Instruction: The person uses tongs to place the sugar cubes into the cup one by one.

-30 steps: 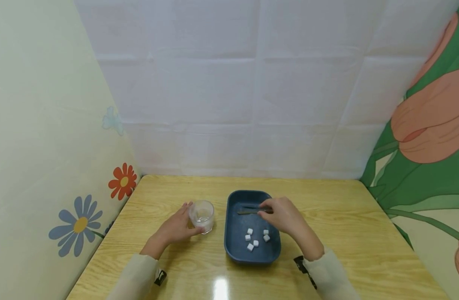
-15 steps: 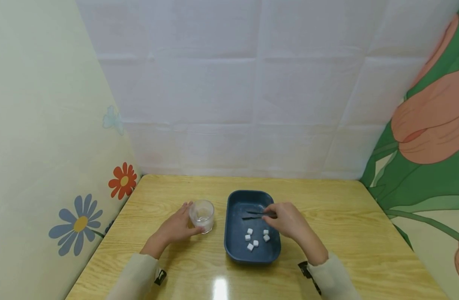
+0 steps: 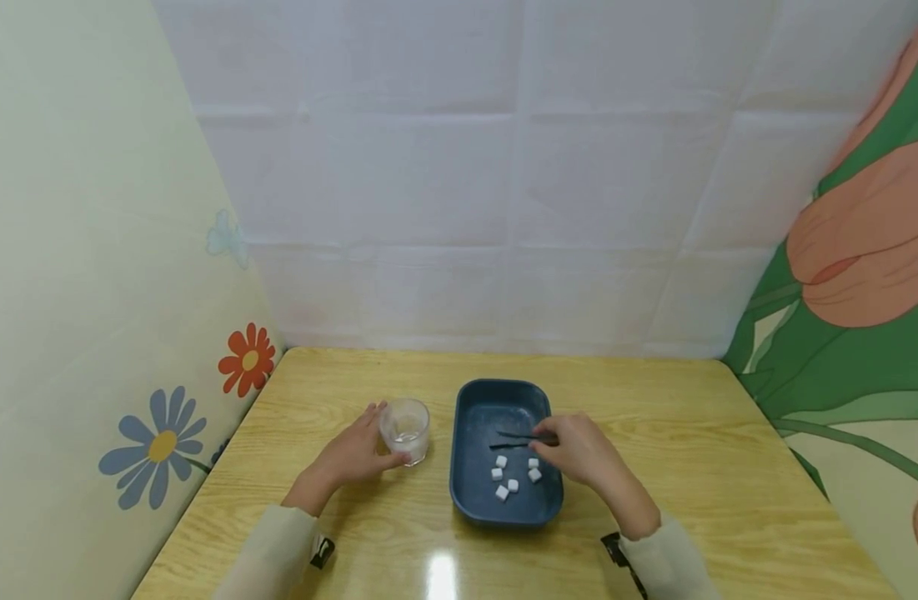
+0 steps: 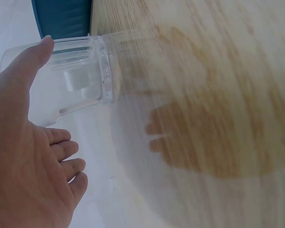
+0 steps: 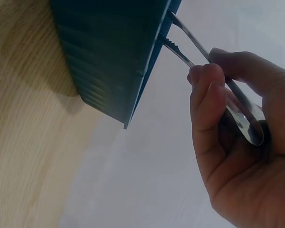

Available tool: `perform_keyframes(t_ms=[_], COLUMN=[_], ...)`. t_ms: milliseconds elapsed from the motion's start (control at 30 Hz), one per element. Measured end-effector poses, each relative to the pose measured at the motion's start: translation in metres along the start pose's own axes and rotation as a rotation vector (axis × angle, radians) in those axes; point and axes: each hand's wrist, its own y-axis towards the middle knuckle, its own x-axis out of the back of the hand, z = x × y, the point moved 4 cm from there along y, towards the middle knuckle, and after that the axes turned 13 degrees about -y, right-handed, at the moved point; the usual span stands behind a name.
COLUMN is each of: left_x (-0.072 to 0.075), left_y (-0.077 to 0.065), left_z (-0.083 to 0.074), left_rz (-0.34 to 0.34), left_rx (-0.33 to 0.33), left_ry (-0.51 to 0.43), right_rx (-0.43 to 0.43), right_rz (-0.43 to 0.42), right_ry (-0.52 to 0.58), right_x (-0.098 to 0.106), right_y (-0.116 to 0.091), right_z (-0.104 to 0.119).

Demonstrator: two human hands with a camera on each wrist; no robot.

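Observation:
My left hand (image 3: 353,452) rests around a clear glass (image 3: 404,432), thumb on the near side and fingers on the far left side. In the left wrist view, the thumb lies along the glass wall, with white cubes (image 4: 77,78) inside. My right hand (image 3: 583,450) pinches small metal tongs (image 5: 194,43) between thumb and fingers. Their two arms stand apart, with nothing between the tips, over the blue tray (image 3: 469,500). Several small white cubes (image 3: 502,492) lie in the tray, just nearer than the tong tips.
The glass and tray stand on a wooden table (image 3: 376,533), the glass left of the tray. A white cloth (image 3: 459,208) hangs behind the table. Flower-printed walls (image 3: 166,450) flank both sides.
My right hand has brought the tongs nearer and slightly right, towards the cubes. The left hand, glass and cubes have stayed put.

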Motion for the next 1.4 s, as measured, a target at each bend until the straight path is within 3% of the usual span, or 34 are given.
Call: perform_keyframes(t_ms=[1400], left_x=[-0.001], left_y=[0.0], left_z=[0.001], left_rz=[-0.007], left_rx=[-0.002], left_ry=[0.007], right_rx=[0.018], right_rz=[0.033], right_ry=[-0.034], right_x=[-0.019], right_y=[-0.007], right_z=[-0.005])
